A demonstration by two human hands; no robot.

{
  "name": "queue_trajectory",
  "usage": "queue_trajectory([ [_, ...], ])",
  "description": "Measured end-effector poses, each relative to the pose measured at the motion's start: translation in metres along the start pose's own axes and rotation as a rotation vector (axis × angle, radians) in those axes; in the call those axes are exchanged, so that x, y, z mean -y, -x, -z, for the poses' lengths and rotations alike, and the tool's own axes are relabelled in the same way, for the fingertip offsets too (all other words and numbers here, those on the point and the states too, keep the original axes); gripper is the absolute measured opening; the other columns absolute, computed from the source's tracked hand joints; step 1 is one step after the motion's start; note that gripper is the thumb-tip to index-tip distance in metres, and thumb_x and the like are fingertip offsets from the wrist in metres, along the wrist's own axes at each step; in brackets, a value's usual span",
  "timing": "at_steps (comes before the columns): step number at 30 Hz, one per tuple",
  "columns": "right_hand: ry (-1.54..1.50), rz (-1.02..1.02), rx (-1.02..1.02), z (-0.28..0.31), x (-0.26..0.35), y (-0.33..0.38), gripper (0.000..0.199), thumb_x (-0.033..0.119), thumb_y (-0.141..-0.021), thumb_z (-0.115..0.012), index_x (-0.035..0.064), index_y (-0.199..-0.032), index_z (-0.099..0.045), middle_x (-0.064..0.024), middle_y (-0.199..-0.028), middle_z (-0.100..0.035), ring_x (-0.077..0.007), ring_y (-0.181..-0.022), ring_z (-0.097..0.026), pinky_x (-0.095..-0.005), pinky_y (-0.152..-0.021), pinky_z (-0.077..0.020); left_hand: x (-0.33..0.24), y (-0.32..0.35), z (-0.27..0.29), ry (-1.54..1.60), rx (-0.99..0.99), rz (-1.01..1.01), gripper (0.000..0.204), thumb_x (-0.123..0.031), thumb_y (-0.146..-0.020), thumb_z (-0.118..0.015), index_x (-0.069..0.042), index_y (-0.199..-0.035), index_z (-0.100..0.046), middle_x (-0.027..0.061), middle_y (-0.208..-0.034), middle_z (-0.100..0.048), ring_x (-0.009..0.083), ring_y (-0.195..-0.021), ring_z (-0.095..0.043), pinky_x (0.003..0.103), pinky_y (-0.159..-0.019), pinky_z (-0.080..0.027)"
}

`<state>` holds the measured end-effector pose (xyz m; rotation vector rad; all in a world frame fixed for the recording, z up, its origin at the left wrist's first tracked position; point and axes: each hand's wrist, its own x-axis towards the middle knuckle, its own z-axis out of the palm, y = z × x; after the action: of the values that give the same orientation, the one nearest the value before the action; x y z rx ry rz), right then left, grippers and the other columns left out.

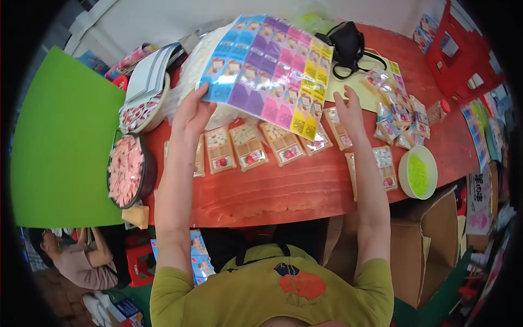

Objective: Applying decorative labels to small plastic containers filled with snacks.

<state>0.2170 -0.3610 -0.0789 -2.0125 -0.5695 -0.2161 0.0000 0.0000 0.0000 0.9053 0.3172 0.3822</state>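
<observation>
My left hand (194,113) grips the near left corner of a large glossy sticker sheet (261,73), printed in blue, purple, pink and yellow blocks. The sheet is held up, tilted and slightly curved, over the far part of the table. Just right of its yellow edge, my right hand (348,110) is raised with its fingers apart and nothing in them. Beneath the sheet stands a row of small tan compartment trays (248,143) with white pieces and strawberry labels; the sheet partly hides some. Two more trays (385,166) lie by my right forearm.
On the red table (261,191), a dark basket of pink pieces (126,169) and a white tub (143,117) stand left. At right are a bowl of green shreds (418,173), a pile of small packets (400,117) and a black bag (347,46). A cardboard box (425,245) stands below.
</observation>
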Motion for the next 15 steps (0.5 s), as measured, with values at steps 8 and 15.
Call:
queue_trajectory([
  [8, -0.082, -0.341, 0.299, -0.064, 0.023, -0.027, 0.072, 0.039, -0.091, -0.063, -0.0019, -0.145, -0.036, -0.0132, -0.108, -0.061, -0.0204, -0.095, -0.06, -0.0332, -0.078, -0.0511, 0.014, 0.073, 0.092, -0.028, -0.247, 0.27, 0.023, -0.015, -0.094, -0.063, -0.007, -0.116, -0.06, 0.0048, -0.099, -0.071, 0.0163, -0.079, -0.068, 0.026, -0.052, -0.052],
  [15, 0.071, -0.299, 0.27, -0.082, 0.019, -0.034, 0.078, 0.026, -0.085, -0.069, -0.0049, -0.146, -0.031, -0.0182, -0.108, -0.064, -0.0234, -0.095, -0.064, -0.0324, -0.081, -0.0514, 0.001, 0.056, 0.084, -1.156, -0.306, -0.064, 0.06, -0.035, -0.085, -0.073, 0.004, -0.127, -0.057, 0.0028, -0.09, -0.063, 0.0091, -0.075, -0.058, 0.023, -0.059, -0.046],
])
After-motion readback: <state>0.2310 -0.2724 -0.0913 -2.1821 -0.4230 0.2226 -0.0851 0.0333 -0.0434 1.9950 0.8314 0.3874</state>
